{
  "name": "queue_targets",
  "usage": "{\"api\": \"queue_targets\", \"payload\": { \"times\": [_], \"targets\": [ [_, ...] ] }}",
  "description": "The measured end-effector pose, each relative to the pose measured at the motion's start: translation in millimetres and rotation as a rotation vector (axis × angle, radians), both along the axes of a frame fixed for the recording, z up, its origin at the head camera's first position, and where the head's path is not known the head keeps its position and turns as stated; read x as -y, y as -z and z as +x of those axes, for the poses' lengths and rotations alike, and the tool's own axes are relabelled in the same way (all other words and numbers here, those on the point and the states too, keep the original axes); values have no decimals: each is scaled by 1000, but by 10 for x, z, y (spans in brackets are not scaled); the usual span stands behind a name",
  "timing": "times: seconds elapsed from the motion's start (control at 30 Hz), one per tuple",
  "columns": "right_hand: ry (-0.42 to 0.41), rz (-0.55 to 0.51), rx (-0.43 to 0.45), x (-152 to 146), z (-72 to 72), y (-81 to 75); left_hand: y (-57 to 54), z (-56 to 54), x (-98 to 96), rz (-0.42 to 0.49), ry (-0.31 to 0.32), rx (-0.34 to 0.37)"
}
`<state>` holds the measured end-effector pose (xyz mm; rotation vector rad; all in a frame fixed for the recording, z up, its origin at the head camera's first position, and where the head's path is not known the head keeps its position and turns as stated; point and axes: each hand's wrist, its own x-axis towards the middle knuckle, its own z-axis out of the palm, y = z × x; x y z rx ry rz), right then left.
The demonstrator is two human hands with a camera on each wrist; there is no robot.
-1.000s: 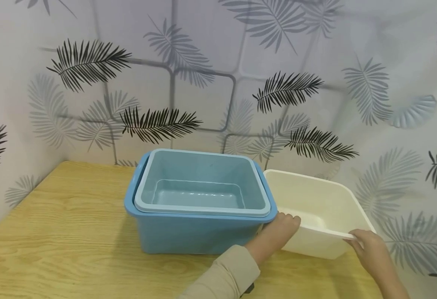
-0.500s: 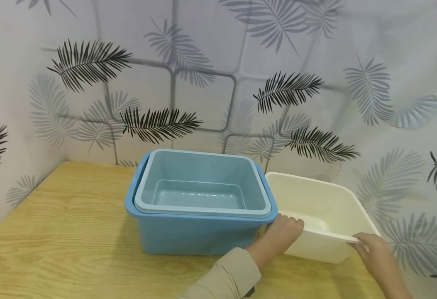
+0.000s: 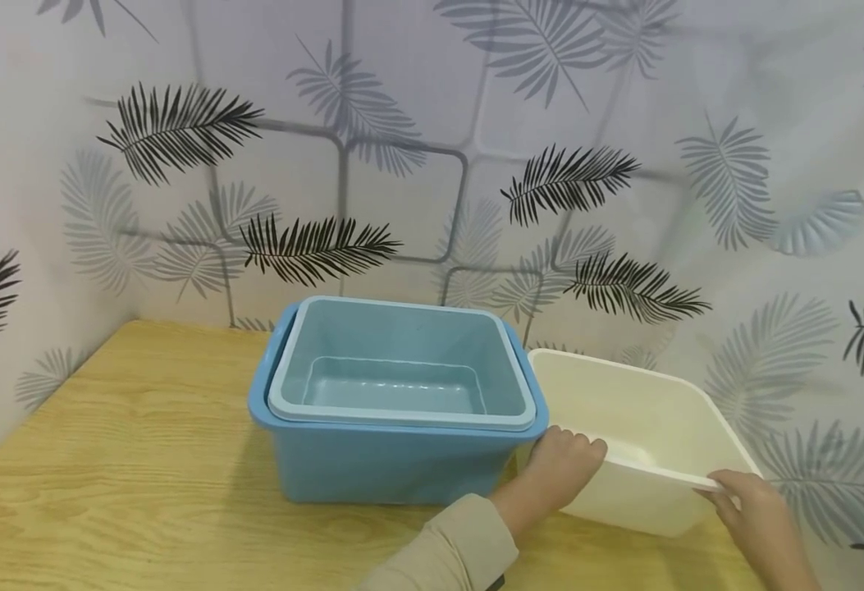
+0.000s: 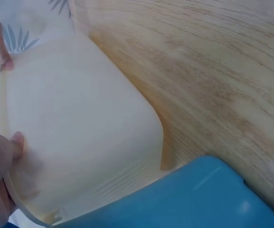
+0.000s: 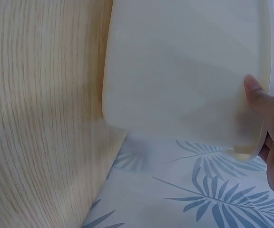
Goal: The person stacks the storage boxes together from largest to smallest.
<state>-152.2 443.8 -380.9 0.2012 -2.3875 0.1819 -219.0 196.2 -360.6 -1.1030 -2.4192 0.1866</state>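
A cream plastic bin (image 3: 646, 410) stands at the right end of the table, just right of the blue bins. My left hand (image 3: 566, 466) grips its near rim by the left corner, fingers over the edge and thumb on the outer wall in the left wrist view. At the near right corner my right hand (image 3: 752, 513) pinches the same rim, its thumb (image 5: 257, 92) against the outside. A light blue bin (image 3: 402, 345) sits nested inside a larger, darker blue bin (image 3: 395, 468). In the left wrist view the cream bin's wall (image 4: 80, 104) meets the darker blue bin (image 4: 189, 199).
The wood-grain table (image 3: 121, 460) extends to the left and front of the bins. A wall covering with a feather-leaf print (image 3: 417, 164) rises behind the table and along its right side, close to the cream bin.
The cream bin has shifted a little toward me and slightly right, with both hands moving along on its rim. The blue bins have stayed in place.
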Motion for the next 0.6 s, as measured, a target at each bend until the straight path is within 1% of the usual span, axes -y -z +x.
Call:
{"api": "queue_targets", "payload": {
  "times": [0.1, 0.23, 0.4, 0.5, 0.6],
  "targets": [
    [-7, 11, -18, -8, 21, -12, -14, 10, 4, 36, 13, -25],
    [-34, 45, -61, -36, 43, -42, -35, 22, 7, 58, 19, -55],
    [-68, 71, -109, -56, 68, -136, -92, 32, 3, 63, 17, -48],
    [-66, 82, -135, -74, 99, -200, -143, 41, -22, 69, 29, -60],
    [-30, 87, -127, -82, 136, -270, -197, 45, -43, 90, 51, -88]
  ]
}}
